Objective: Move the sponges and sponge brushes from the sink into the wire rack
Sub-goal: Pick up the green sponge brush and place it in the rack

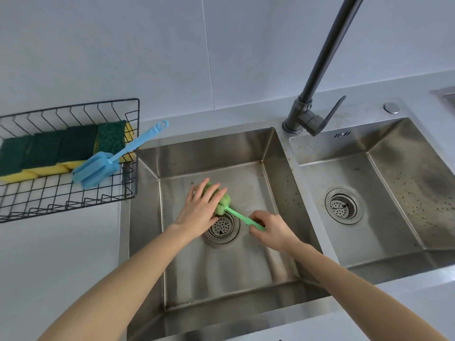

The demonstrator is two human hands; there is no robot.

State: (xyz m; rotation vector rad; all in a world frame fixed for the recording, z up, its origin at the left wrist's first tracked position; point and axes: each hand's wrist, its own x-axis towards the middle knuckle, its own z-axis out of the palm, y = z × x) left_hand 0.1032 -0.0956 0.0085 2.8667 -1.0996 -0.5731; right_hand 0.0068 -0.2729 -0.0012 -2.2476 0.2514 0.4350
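Observation:
A green sponge brush (225, 204) lies in the left basin of the steel sink (147, 217), just above the drain. My left hand (200, 205) rests flat on its foam head with fingers spread. My right hand (268, 228) pinches the end of its green handle. On the counter to the left stands a black wire rack (73, 200). Inside it, several green-and-yellow sponges (49, 153) stand in a row along the back. A blue sponge brush (98, 168) lies in front of them, its handle sticking out over the rack's right rim.
A dark grey tap (312, 116) rises between the two basins, its spout passing high overhead. The right basin (369, 168) holds only its drain strainer (343, 205). A light counter (61, 254) surrounds the sink, with a tiled wall behind.

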